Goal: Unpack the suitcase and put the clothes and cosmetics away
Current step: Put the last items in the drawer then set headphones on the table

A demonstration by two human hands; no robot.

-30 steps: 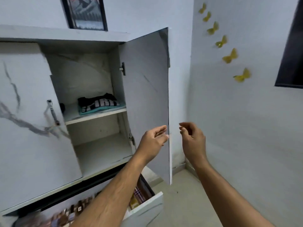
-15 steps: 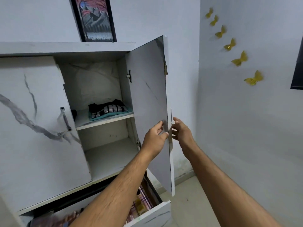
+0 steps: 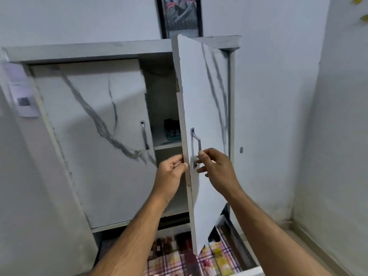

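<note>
My left hand (image 3: 171,172) pinches the free edge of the right cabinet door (image 3: 205,120), fingers curled. My right hand (image 3: 216,168) is loosely curled at the lower end of the metal handle (image 3: 196,143), fingertips touching it; full grip unclear. Door is half-open, long axis vertical, white marble-veined laminate. Folded dark clothes (image 3: 172,129) lie on the shelf behind. Open drawer (image 3: 253,270) below, plaid-lined, holds bottles (image 3: 163,246).

Two bare forearms in view, no sleeves showing up to the frame edge. Left hand (image 3: 171,174) and right hand (image 3: 218,170) both bare: no gloves, rings, watch or bands. Light hair on both forearms. Short nails on visible fingertips.
</note>
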